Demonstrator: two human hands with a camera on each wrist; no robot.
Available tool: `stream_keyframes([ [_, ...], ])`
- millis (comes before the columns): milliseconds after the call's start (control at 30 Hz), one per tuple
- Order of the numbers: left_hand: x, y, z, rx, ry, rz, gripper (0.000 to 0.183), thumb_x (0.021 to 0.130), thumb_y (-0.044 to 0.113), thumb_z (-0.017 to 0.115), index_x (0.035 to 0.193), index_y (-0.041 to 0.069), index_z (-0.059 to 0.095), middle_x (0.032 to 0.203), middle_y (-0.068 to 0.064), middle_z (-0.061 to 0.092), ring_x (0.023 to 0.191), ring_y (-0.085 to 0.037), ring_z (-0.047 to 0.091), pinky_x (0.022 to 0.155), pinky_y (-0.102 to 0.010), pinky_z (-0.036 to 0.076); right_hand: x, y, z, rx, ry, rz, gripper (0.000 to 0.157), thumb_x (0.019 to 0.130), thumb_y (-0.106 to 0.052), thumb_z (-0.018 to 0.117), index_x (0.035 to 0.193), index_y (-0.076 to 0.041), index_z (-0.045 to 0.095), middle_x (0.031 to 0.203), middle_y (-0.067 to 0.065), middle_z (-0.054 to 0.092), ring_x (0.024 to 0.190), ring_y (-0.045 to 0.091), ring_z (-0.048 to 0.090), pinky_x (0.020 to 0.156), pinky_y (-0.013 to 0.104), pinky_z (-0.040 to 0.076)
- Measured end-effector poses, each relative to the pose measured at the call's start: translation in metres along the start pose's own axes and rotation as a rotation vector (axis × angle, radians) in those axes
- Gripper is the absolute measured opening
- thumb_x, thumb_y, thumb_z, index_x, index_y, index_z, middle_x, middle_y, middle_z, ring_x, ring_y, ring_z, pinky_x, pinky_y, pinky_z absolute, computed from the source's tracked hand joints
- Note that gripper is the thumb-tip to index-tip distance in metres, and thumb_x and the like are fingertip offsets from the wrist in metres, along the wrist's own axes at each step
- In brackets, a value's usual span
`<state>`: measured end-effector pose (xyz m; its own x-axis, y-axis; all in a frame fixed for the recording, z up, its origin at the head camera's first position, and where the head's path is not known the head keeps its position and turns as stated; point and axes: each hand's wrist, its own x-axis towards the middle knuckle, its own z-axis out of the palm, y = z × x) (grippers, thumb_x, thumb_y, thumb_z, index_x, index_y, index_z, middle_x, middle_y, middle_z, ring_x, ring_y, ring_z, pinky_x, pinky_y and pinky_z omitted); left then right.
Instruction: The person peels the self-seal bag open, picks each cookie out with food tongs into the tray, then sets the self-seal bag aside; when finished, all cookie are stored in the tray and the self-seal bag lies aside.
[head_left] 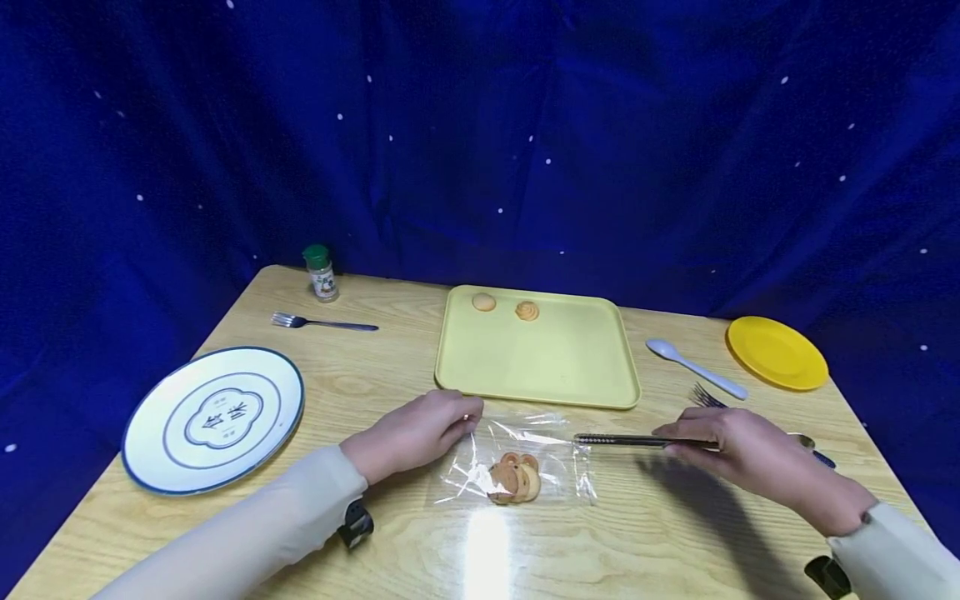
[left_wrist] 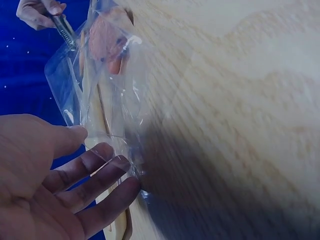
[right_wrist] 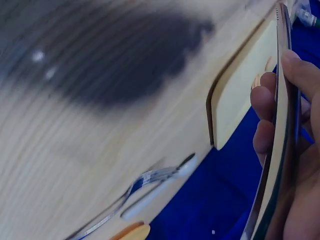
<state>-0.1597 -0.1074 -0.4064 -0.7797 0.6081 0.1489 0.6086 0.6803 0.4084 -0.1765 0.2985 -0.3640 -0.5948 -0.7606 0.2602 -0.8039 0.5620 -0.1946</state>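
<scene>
A clear plastic bag (head_left: 555, 475) with several cookies (head_left: 515, 479) inside lies on the table in the head view. My left hand (head_left: 423, 429) holds the bag's left edge. In the left wrist view its thumb and fingertips (left_wrist: 120, 162) are at the plastic. My right hand (head_left: 738, 446) grips metal tongs (head_left: 630, 440), seen along their length in the right wrist view. The tongs' tips point left at the bag's right end, with nothing seen between them. Beyond the bag, a pale yellow tray (head_left: 540, 358) carries a round cookie (head_left: 483, 302) and a swirled cookie (head_left: 527, 311).
On the left are a white plate (head_left: 277, 375) with a blue rim, a fork (head_left: 330, 324) and a green-capped shaker (head_left: 321, 273). A white spoon (head_left: 697, 367), another fork (head_left: 705, 397) and a yellow plate (head_left: 780, 354) lie on the right. Blue cloth (head_left: 480, 150) hangs behind.
</scene>
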Motion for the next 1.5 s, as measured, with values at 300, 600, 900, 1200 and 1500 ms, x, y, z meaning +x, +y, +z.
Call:
stream_keyframes([
  [300, 0.001, 0.000, -0.003, -0.013, -0.001, -0.001, 0.011, 0.099, 0.015, 0.053, 0.089, 0.018, 0.055, 0.079, 0.008, 0.054, 0.074, -0.007, 0.051, 0.070, -0.024, 0.045, 0.021, -0.011, 0.027, -0.059, -0.030, -0.054, 0.025, 0.084, -0.024, 0.075, 0.108, -0.028, 0.071, 0.089, -0.024, 0.060, 0.072, -0.012, 0.049, 0.064, 0.007, 0.039],
  [600, 0.003, 0.001, -0.001, 0.040, -0.017, -0.011, 0.012, 0.098, 0.013, 0.054, 0.087, 0.018, 0.055, 0.078, 0.008, 0.051, 0.073, -0.007, 0.049, 0.066, -0.023, 0.043, 0.039, -0.023, 0.029, -0.004, -0.092, -0.119, 0.033, 0.090, -0.034, 0.068, 0.122, -0.026, 0.065, 0.103, -0.015, 0.065, 0.083, -0.003, 0.060, 0.070, 0.017, 0.051],
  [900, 0.001, 0.001, -0.003, 0.041, -0.006, -0.008, 0.013, 0.098, 0.014, 0.054, 0.086, 0.018, 0.055, 0.078, 0.007, 0.051, 0.071, -0.008, 0.049, 0.064, -0.023, 0.042, 0.050, -0.032, 0.028, 0.049, -0.168, -0.102, 0.034, 0.091, -0.038, 0.066, 0.122, -0.026, 0.065, 0.100, -0.016, 0.063, 0.077, -0.010, 0.053, 0.065, 0.016, 0.049],
  [1200, 0.000, 0.001, -0.002, 0.042, -0.028, -0.030, 0.012, 0.098, 0.015, 0.054, 0.087, 0.019, 0.055, 0.078, 0.008, 0.051, 0.072, -0.007, 0.049, 0.066, -0.023, 0.043, 0.064, -0.046, 0.040, 0.015, -0.252, -0.113, 0.036, 0.088, -0.044, 0.067, 0.120, -0.027, 0.065, 0.090, -0.015, 0.057, 0.070, -0.007, 0.048, 0.060, 0.012, 0.042],
  [1500, -0.004, 0.001, 0.000, 0.048, -0.024, -0.035, 0.012, 0.098, 0.017, 0.054, 0.087, 0.020, 0.055, 0.078, 0.009, 0.050, 0.073, -0.007, 0.049, 0.066, -0.023, 0.044, 0.072, -0.051, 0.048, -0.013, -0.209, -0.211, 0.032, 0.090, -0.041, 0.067, 0.117, -0.025, 0.067, 0.095, -0.015, 0.061, 0.076, -0.005, 0.054, 0.068, 0.017, 0.049],
])
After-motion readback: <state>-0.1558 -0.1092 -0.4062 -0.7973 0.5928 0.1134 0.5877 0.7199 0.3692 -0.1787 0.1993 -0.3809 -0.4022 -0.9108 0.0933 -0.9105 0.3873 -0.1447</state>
